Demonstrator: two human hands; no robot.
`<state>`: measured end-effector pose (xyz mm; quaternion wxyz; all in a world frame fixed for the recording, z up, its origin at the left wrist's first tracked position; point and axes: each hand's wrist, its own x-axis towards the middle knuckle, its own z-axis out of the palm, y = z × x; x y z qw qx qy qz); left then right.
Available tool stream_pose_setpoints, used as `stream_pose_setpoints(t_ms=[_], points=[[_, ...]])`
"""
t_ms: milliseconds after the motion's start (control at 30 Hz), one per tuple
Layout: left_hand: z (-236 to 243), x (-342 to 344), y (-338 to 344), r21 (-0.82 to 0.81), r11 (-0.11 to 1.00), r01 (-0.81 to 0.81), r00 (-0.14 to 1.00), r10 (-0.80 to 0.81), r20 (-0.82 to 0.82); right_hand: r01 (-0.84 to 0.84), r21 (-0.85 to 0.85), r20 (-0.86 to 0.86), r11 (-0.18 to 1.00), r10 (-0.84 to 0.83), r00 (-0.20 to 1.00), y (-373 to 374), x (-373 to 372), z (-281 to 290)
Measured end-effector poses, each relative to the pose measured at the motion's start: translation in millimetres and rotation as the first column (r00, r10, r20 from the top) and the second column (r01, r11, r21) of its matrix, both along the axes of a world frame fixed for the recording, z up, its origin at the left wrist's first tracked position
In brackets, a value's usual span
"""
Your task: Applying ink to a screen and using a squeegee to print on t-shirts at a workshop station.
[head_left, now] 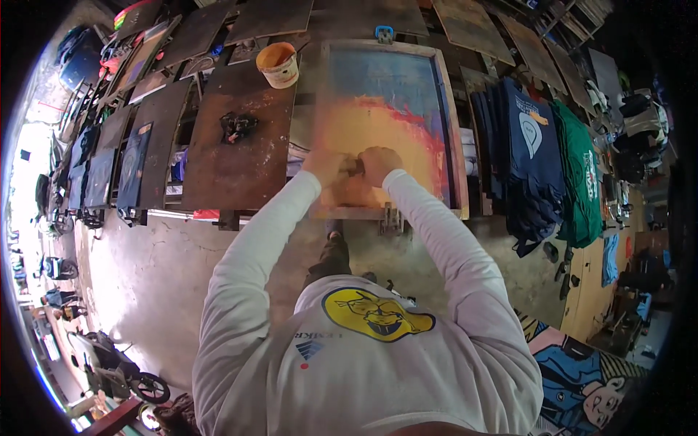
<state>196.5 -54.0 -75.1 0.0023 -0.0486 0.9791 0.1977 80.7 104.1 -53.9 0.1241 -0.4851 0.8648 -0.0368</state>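
A wooden-framed printing screen (392,73) lies on the table, blue-grey at the top, with a broad orange and pink ink area over its lower part. My left hand (331,166) and my right hand (379,164) are close together over the orange area, fingers curled round a dark bar (355,166), apparently a squeegee handle, largely hidden by them. A metal clamp (392,218) sits at the screen's near edge and a blue clip (384,33) at its far edge.
An orange-stained bucket (278,67) and a dark crumpled rag (238,127) rest on the brown board (218,174) to the left. Navy shirts (531,167) and green shirts (580,174) are draped at the right. Parked motorbikes (116,363) stand at the lower left.
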Motion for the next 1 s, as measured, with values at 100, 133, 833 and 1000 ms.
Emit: stream_pose_setpoints(t_ms=[100,133,833,1000], points=[[-14.6,-51.8,-39.4,0.131,0.991,-0.036,0.998,0.044,-0.054,-0.014,-0.008,-0.027,1.0,0.014,1.0,-25.5,-43.2,6.0],[-18.6,-71.2,-52.1,0.179,0.981,-0.071,0.995,0.082,-0.056,-0.015,0.004,-0.02,1.0,0.015,1.0,-36.4,-59.6,7.4],[-6.9,-53.3,-43.8,-0.006,0.996,0.084,0.985,-0.084,-0.148,0.094,-0.102,0.046,0.99,-0.089,0.995,-31.4,-36.2,-20.8],[31.4,-96.9,-75.8,-0.142,0.971,0.193,0.981,-0.19,0.036,0.049,0.015,0.083,0.999,-0.05,0.995,-64.1,-87.4,3.7]])
